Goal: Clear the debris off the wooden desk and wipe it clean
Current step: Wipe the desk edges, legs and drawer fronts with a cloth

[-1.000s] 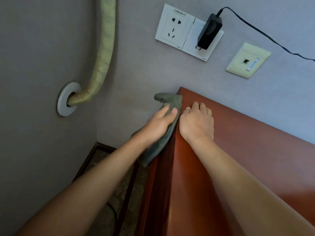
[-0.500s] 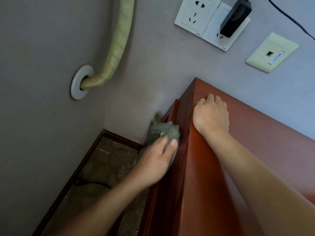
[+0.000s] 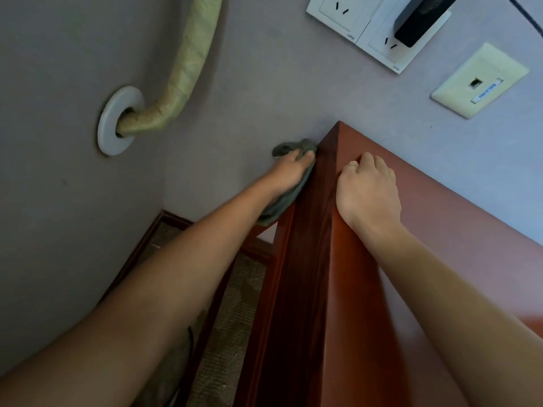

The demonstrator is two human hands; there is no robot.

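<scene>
While our left hand (image 3: pixel 289 171) pressed the cloth (image 3: pixel 282 201) flat-fingered against the desk's (image 3: pixel 458 230) side at frame centre, our right hand (image 3: pixel 367 192) rested on top, fingers curled, holding nothing.

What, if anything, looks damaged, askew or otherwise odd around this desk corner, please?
Nothing looks damaged or spilled. The left hand presses a grey-green cloth against the side of the reddish-brown wooden desk, and the right hand rests curled on its top edge.
</scene>
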